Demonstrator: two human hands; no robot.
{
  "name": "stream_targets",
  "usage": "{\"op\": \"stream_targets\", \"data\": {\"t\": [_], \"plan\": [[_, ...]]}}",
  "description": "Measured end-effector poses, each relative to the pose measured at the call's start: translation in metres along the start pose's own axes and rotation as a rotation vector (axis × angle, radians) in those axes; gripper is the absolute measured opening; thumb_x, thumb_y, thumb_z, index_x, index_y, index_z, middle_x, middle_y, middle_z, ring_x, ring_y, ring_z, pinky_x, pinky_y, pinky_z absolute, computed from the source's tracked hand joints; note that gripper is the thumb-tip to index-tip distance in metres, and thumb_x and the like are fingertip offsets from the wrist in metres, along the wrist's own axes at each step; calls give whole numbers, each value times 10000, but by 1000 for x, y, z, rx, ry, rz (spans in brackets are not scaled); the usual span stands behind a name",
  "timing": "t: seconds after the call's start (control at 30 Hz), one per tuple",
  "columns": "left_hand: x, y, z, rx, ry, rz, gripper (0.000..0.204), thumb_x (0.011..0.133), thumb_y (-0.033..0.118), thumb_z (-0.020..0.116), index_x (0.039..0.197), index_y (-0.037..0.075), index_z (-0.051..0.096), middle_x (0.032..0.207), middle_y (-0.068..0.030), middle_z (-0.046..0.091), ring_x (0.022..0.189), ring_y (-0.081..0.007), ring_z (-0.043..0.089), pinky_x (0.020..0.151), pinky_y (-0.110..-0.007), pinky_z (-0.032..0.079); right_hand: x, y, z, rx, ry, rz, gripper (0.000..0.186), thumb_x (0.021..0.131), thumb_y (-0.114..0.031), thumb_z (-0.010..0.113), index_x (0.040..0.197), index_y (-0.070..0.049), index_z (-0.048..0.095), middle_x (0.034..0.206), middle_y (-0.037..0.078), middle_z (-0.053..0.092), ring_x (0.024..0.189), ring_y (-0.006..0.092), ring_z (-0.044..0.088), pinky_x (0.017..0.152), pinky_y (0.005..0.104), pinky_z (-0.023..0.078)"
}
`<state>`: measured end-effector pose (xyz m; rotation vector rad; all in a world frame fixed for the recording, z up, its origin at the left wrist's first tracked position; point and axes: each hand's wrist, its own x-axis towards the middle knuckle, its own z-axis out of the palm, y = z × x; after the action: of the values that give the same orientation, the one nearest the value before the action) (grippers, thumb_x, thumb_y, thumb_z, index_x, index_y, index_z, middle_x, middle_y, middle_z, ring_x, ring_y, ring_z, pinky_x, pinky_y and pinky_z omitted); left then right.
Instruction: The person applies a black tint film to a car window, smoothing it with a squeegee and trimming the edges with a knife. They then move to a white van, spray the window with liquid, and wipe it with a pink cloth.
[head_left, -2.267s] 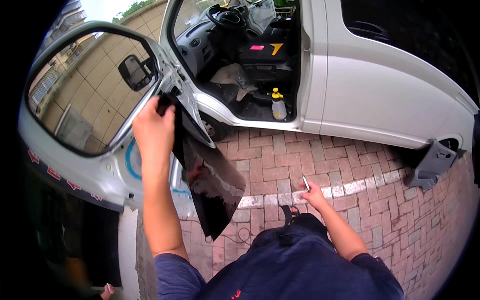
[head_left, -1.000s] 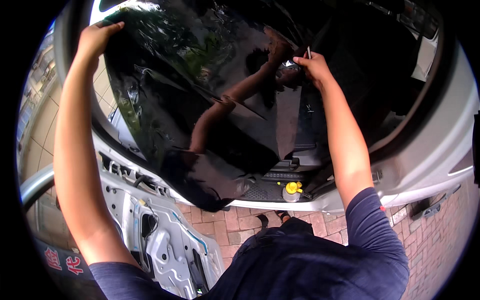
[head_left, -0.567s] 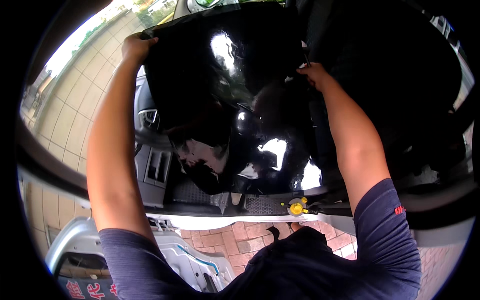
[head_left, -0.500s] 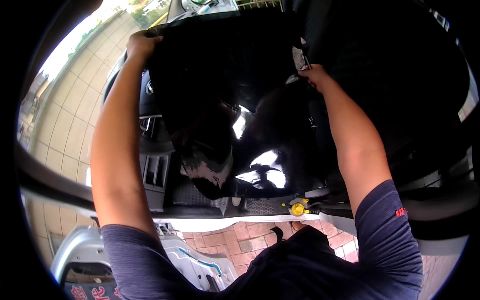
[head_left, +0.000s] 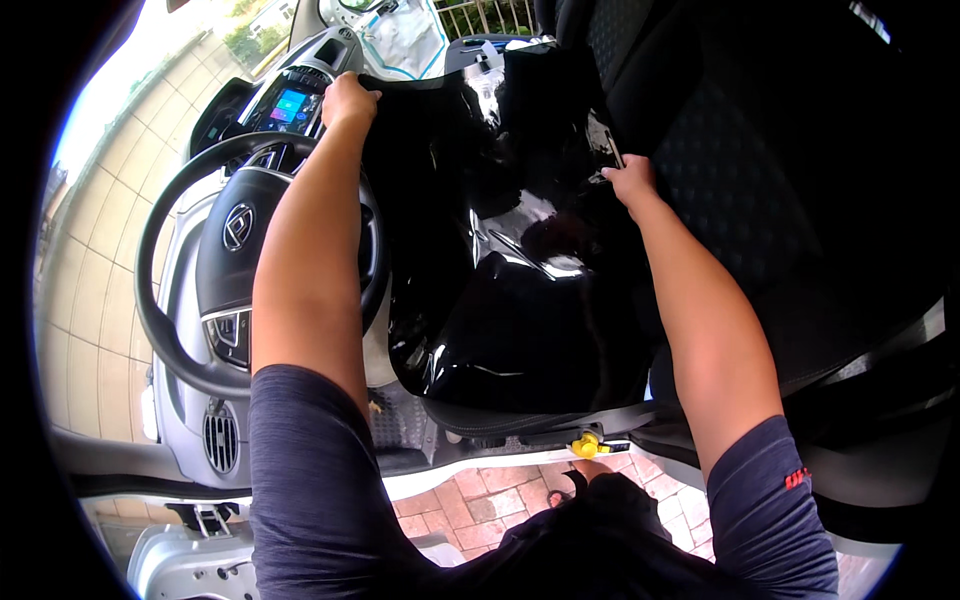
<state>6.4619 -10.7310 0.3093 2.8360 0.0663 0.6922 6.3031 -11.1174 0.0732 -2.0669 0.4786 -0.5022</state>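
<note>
My left hand (head_left: 348,98) pinches the upper left corner of a large glossy black film (head_left: 510,340), beside the dashboard screen. My right hand (head_left: 630,182) grips the film's right edge, with a slim pale tool (head_left: 614,148) sticking up from its fingers. The sheet is spread over the driver's seat inside the vehicle, rippled and reflecting light in white patches. Its underside and whatever it touches there are hidden.
The steering wheel (head_left: 165,300) and dashboard screen (head_left: 290,105) are at left. A dark seat back (head_left: 735,190) rises at right. A yellow-topped sprayer (head_left: 588,444) stands at the sill above brick paving (head_left: 470,505). An open door panel (head_left: 175,565) is at lower left.
I have moved from beside the open door into the doorway. The film, first hanging from my left hand, is now stretched between both hands and has shifted deeper in, over the seat.
</note>
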Motion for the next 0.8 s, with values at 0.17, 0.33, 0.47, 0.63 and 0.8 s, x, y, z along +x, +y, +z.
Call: {"op": "stream_targets", "data": {"t": [0.17,0.33,0.47,0.63,0.8], "plan": [[-25,33,33,-33,49,-53,922,810,385,855,1542,94,375,1490,-194,518,1392,-341,497,1111,-448,443,9,-11,-13,-68,118,93,249,819,-179,792,982,3,748,971,240,739,956,396,722,827,444,557],[-116,45,70,-180,36,175,890,803,306,854,1526,71,392,1507,-188,489,1397,-353,478,1128,-454,410,-10,-58,-18,-377,249,131,278,825,-117,606,1044,-16,745,1106,261,709,1065,435,676,903,470,558],[-224,72,68,-707,-19,158,746,821,208,816,1451,32,457,1446,-213,518,1333,-390,512,1117,-460,407,-5,-66,-21,-370,162,129,327,849,-121,603,1139,-56,740,1200,242,693,1151,407,654,970,461,541],[-387,22,35,-511,-60,271,717,817,166,797,1448,58,474,1459,-217,502,1407,-416,426,1162,-555,320,-22,-61,-35,-430,141,179,297,847,-126,628,1100,-16,737,1197,246,692,1154,411,650,974,466,537],[-502,-76,27,-278,-137,-113,763,835,181,788,1503,68,436,1579,-267,363,1465,-445,345,1199,-533,270,-42,-69,-30,-438,312,58,199,885,-164,635,981,-28,745,1096,228,726,1072,418,686,907,474,559]]}}
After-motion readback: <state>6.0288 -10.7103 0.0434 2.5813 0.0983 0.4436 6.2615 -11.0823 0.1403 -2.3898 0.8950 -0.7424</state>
